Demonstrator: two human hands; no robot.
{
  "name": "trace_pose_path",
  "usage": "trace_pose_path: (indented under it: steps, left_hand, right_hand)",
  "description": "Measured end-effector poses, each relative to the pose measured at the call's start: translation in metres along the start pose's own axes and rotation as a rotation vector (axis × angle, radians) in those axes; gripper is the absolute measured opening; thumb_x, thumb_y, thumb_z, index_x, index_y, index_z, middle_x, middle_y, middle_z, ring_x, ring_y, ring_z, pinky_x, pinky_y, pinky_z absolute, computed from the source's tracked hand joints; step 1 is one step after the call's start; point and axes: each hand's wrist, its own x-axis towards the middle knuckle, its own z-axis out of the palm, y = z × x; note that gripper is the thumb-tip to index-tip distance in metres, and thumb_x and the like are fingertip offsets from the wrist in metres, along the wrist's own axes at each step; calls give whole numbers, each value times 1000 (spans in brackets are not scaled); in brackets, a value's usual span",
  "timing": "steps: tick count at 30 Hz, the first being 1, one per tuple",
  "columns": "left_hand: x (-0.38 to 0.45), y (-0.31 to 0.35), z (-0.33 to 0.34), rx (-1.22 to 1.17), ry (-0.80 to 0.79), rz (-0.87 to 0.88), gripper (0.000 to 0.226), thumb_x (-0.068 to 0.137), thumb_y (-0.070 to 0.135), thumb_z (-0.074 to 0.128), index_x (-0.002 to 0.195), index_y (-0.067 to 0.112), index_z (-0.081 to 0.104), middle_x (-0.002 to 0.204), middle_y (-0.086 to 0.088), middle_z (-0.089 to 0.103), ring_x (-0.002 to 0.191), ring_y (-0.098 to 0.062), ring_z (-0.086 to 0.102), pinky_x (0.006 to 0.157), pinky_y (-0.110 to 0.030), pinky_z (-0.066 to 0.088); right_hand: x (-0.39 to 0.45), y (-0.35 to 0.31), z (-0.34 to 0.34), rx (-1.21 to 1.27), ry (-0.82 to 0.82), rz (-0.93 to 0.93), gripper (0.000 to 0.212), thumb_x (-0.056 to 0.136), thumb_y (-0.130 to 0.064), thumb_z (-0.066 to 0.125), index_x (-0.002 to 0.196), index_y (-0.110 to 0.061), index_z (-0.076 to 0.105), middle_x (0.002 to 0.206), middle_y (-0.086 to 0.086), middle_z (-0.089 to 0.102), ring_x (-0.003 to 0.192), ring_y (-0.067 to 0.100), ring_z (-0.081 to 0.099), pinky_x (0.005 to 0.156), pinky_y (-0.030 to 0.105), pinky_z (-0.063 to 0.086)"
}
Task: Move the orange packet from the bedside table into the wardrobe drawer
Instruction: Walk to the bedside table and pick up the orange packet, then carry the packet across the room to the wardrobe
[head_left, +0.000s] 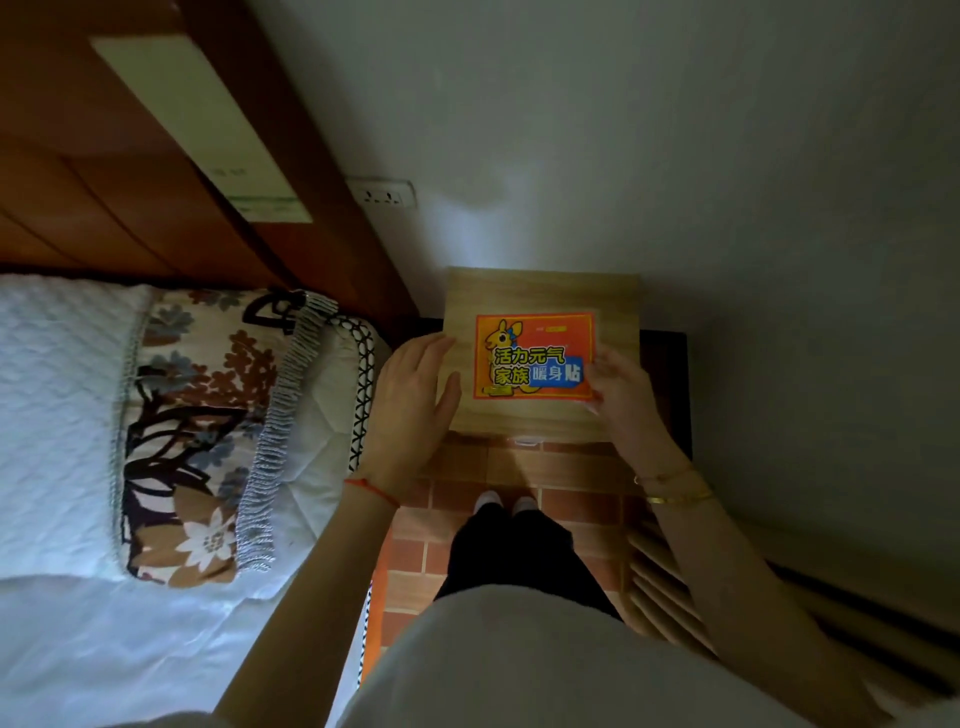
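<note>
**Between two hands, one packet on the table top**

Between the hands lies one orange packet (535, 356), flat on the wooden bedside table (540, 291), printed side up. Right hand (621, 392): fingertips pinch the packet's near right corner, closed on it. Left hand (410, 400): open, fingers together, flat against the table's left edge, just beside the packet, not touching it. One red string (371, 489) at the left wrist; two gold bangles (675, 488) at the right. Left of the left hand, one flowered pillow (208, 415) on the bed. Beyond the hands, one wall socket (383, 195). Two shoe tips (506, 503) below, on brick-pattern floor.
</note>
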Motion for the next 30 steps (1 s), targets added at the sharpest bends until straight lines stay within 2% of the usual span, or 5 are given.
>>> trace_pose_path:
  steps: [8, 14, 18, 25, 30]
  left_hand:
    - [-45, 19, -53, 17, 60, 5, 41, 92, 27, 48, 127, 8, 57, 126, -9, 59, 117, -26, 54, 102, -37, 43]
    - [-83, 14, -71, 8, 109, -43, 39, 91, 25, 50, 126, 10, 57, 127, -8, 59, 118, -25, 54, 100, -42, 45]
    - [-108, 16, -84, 49, 149, -89, 40, 90, 22, 52, 128, 9, 56, 128, -10, 59, 119, -26, 53, 100, -44, 45]
    - [-170, 35, -94, 102, 282, -229, 41, 94, 31, 46, 128, 11, 55, 128, -8, 58, 119, -26, 53, 100, -42, 44]
    - [-231, 76, -78, 111, 389, -414, 44, 94, 38, 42, 127, 13, 56, 127, -6, 59, 117, -26, 53, 98, -40, 45]
  right_hand:
    - [-66, -11, 14, -14, -20, -89, 29, 98, -10, 47, 125, -11, 58, 118, 7, 69, 105, 22, 68, 97, 47, 53]
    - [-87, -9, 25, 13, -79, -143, 26, 98, -7, 46, 114, -17, 63, 108, 3, 72, 101, 22, 69, 97, 50, 52]
    - [-98, -11, 35, 28, -161, -204, 28, 98, -4, 44, 98, -24, 64, 88, -7, 76, 84, 9, 72, 86, 42, 56]
    - [-115, -7, 41, -46, -325, -238, 26, 97, -5, 46, 103, -23, 65, 100, 0, 74, 98, 21, 70, 94, 46, 53]
    - [-137, 7, 30, -138, -480, -220, 25, 97, -3, 46, 106, -18, 65, 87, -5, 76, 82, 7, 72, 78, 28, 58]
